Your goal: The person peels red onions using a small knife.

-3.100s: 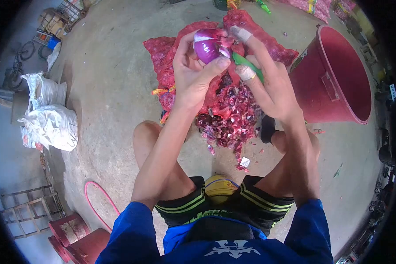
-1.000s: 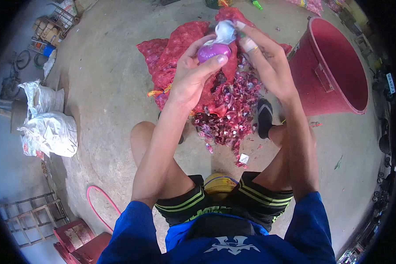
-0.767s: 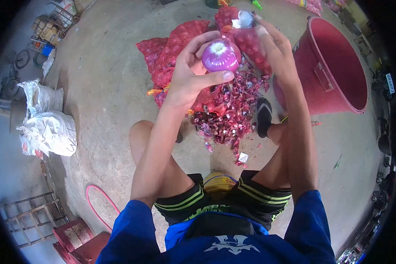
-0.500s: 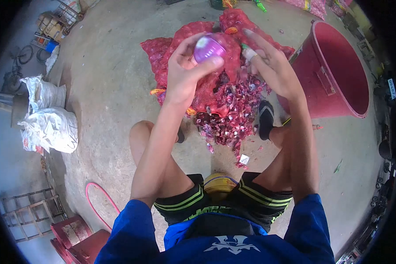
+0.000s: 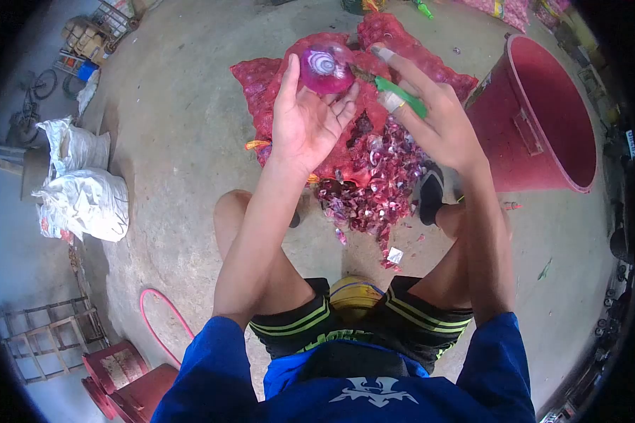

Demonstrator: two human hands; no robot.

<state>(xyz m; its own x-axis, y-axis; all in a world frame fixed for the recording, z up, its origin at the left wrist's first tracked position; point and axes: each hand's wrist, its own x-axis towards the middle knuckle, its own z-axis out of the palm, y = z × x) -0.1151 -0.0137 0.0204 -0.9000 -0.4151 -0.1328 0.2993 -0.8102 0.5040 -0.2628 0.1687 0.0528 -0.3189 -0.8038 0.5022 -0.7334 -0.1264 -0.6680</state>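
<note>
A peeled red onion (image 5: 329,68), glossy purple with pale rings at its cut end, rests against the fingers of my left hand (image 5: 309,123). The thumb of that hand stands up along the onion's left side, and the palm shows below it. My right hand (image 5: 434,116) is closed on a small knife (image 5: 406,98) with a green handle. Its dark blade reaches toward the onion's right side and appears to touch it. Pale wraps cover some of the right fingers. Below both hands lies a heap of onion skins and trimmings (image 5: 374,190).
Red mesh sacks of onions (image 5: 430,60) lie just beyond my hands. A large red tub (image 5: 497,141) stands tilted at the right. White sacks (image 5: 88,201) sit at the left, near a pink hose (image 5: 148,310) and red stools (image 5: 116,366). A yellow seat (image 5: 356,295) is between my legs.
The onion has turned so its ringed end shows. My left hand has loosened from a grasp around it to a more open palm. The right-hand knife has come to the onion's side.
</note>
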